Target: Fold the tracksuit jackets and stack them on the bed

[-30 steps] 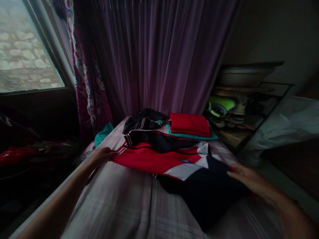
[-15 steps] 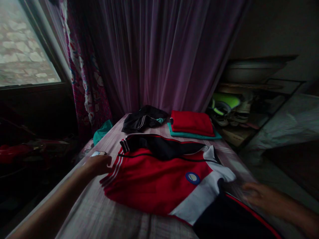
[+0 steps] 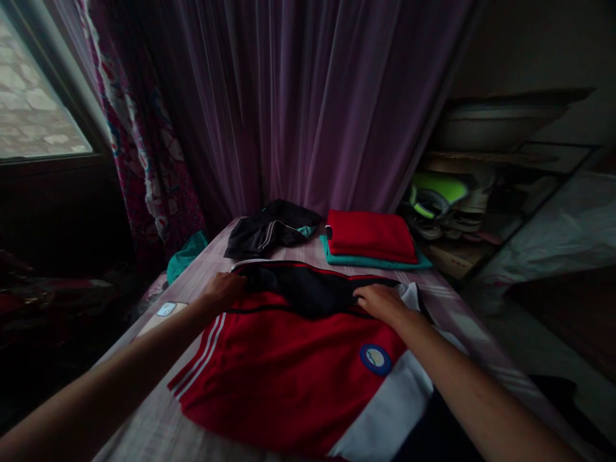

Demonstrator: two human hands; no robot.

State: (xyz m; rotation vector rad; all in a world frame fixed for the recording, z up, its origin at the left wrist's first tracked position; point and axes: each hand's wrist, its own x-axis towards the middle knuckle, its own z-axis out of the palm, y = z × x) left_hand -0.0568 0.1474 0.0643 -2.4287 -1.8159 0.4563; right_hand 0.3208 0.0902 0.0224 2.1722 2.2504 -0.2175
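A red, white and navy track jacket (image 3: 269, 366) with a round blue badge lies spread on the bed. Its far part is folded over, so a dark navy band shows along the top. My left hand (image 3: 225, 290) is closed on the navy fabric at the upper left corner, beside the white-striped hem. On the same dark band, farther right, the curled fingers of my right hand (image 3: 382, 301) pinch the cloth near the white shoulder part. My right forearm hides some of the white and navy sleeve.
A phone (image 3: 166, 309) lies on the checked sheet (image 3: 452, 314), partly behind my left forearm. At the far end are a crumpled black garment (image 3: 269, 228) and a folded red garment (image 3: 370, 236) on a teal one (image 3: 332, 253). Purple curtains (image 3: 298, 115) hang behind; a shoe rack (image 3: 447, 250) stands right.
Both hands have moved onto the jacket's far dark band and closed on it, the left from beside the hem, the right from beyond the sleeve. The phone is more exposed.
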